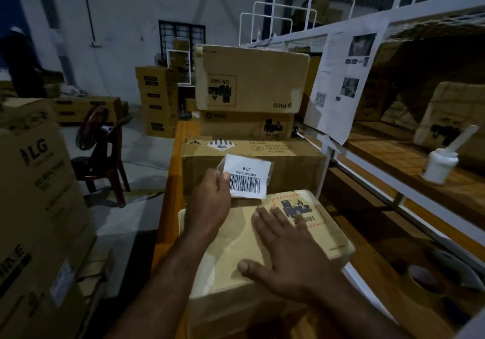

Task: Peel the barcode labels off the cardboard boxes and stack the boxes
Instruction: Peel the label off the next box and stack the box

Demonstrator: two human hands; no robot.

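Observation:
A small cardboard box (pixel 236 254) with a red-bordered battery mark lies right in front of me on the wooden table. My right hand (pixel 286 257) presses flat on its top, fingers spread. My left hand (pixel 210 204) pinches a white barcode label (pixel 248 177) by its left edge and holds it up, lifted off the box, above the box's far edge. Behind it stands a stack of cardboard boxes: a wide one (pixel 252 165) at the bottom, a PICO box (pixel 246 126) on it, and a larger one (pixel 252 81) on top.
A white metal shelf frame (pixel 328 154) with a hanging paper sheet (pixel 341 76) runs along the right; a white bottle (pixel 441 162) and a tape roll (pixel 425 281) sit there. A large LG carton (pixel 39 207) stands at left, a dark chair (pixel 105 154) beyond.

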